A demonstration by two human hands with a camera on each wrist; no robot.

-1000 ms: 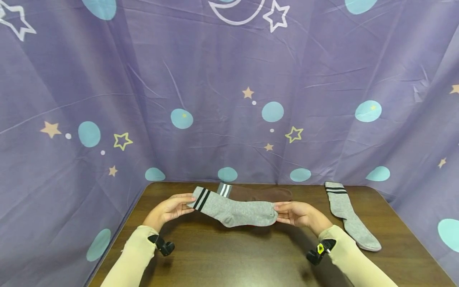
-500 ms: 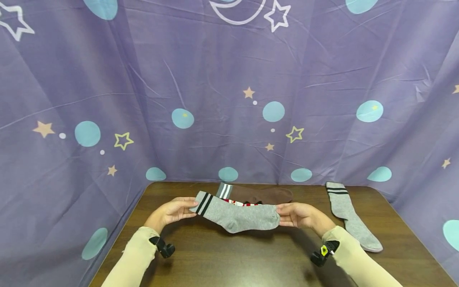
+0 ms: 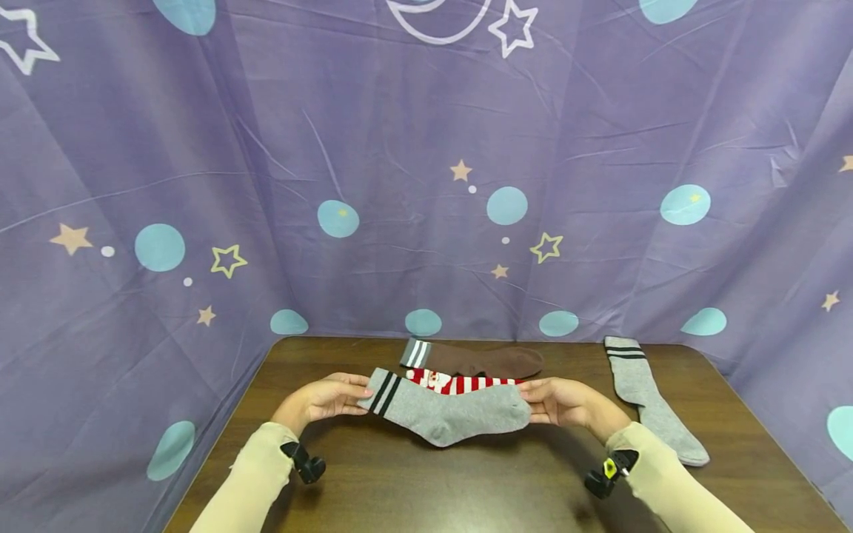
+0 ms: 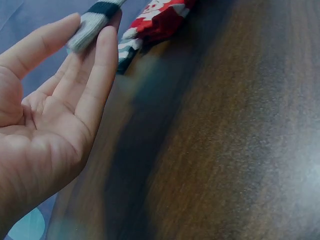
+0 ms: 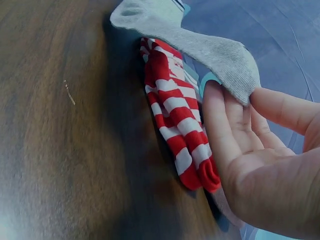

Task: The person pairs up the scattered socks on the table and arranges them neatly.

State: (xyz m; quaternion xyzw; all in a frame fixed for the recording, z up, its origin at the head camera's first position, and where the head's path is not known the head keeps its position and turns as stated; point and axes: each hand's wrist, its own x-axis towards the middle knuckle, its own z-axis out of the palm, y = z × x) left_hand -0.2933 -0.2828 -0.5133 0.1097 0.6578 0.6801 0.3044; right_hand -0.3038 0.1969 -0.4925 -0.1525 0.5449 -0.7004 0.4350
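Note:
A grey sock with two black stripes at its cuff is stretched sideways above the table. My left hand pinches the cuff between thumb and fingers, as the left wrist view also shows. At the toe end, my right hand pinches the other end. Behind and below it lie red-and-white striped socks with a Santa face, partly hidden by the grey sock in the head view. Farther back rests a brown sock with a grey, white-striped cuff.
Another grey sock with black stripes lies on the right side of the brown wooden table. A purple curtain with stars and blue spots hangs behind and beside the table.
Both hands have moved the grey sock a little toward me and to the right, lower in view. The red-and-white socks behind it have come into sight.

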